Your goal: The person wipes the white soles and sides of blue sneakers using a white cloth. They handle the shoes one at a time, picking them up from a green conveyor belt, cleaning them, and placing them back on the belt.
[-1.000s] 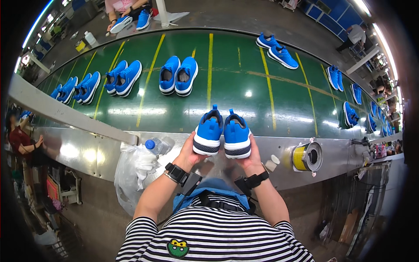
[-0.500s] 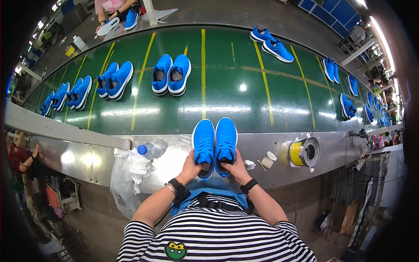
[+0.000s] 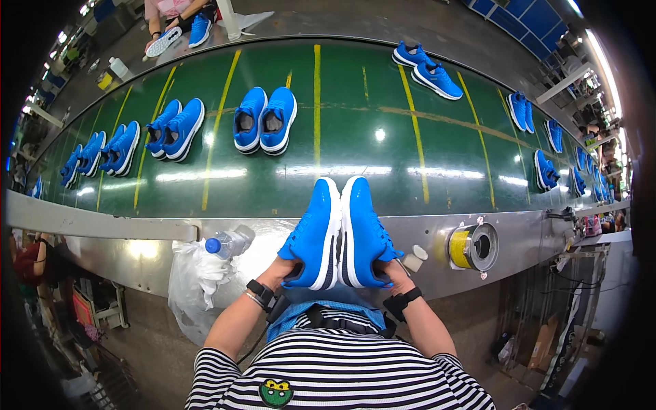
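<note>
A pair of blue sneakers with white soles is held up over the near metal ledge, toes pointing away from me. My left hand (image 3: 276, 270) reaches into the collar of the left sneaker (image 3: 313, 236) and holds it. The right sneaker (image 3: 361, 232) is held the same way by my right hand (image 3: 398, 275). Both shoes are rolled outward, so their inner sides face up and the sole edges nearly meet in the middle. My fingers are mostly hidden inside the shoes. Dark bands circle both wrists.
Beyond the metal ledge (image 3: 403, 229) runs a green belt (image 3: 355, 137) with yellow lines and several pairs of blue sneakers (image 3: 265, 121). A capped bottle (image 3: 229, 242) and a white plastic bag (image 3: 195, 273) lie left, a round tin (image 3: 473, 246) right. Another person's hand (image 3: 156, 42) holds a shoe across the belt.
The two sneakers have turned from upright, laces up, to rolled outward with inner sides up. My hands have moved apart and gone deeper into the collars.
</note>
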The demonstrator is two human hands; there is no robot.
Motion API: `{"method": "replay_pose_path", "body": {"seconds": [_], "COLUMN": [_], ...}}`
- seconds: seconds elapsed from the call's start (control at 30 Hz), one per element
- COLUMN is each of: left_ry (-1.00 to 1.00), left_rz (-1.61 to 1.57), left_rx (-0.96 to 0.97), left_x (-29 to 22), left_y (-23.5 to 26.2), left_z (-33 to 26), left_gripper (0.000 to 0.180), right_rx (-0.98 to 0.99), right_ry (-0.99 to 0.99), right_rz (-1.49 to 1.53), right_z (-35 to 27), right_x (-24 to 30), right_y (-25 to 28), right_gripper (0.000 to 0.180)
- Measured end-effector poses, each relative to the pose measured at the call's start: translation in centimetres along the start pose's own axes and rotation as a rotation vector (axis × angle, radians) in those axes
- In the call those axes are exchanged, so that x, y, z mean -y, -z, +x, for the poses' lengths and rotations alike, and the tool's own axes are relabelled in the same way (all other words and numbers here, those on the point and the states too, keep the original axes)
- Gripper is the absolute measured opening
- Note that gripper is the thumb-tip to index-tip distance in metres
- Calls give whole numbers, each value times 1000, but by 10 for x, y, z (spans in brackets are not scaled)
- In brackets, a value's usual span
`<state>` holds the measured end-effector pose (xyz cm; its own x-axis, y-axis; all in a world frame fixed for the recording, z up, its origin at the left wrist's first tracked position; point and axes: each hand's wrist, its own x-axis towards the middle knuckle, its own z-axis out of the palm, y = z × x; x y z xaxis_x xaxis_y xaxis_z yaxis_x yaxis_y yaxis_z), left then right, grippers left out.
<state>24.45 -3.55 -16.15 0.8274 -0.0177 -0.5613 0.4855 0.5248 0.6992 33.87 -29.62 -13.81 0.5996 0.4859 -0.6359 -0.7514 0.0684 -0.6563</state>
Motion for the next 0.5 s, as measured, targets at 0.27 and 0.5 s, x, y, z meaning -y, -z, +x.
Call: {"method": "replay_pose_path", "body": {"seconds": [0.27, 0.5], "left_ry": [16, 3], "left_rz": [-48, 131], "left_rx": [11, -41], "left_x": [-16, -54], "left_y": [-20, -57], "left_z": [44, 129], "left_gripper": [36, 28], "right_rx": [9, -64], "right_ry": [35, 167], "right_rz": [78, 49], "right_z": [22, 62], "right_x": [26, 94], "right_y": [27, 54], "right_gripper": [46, 44]}}
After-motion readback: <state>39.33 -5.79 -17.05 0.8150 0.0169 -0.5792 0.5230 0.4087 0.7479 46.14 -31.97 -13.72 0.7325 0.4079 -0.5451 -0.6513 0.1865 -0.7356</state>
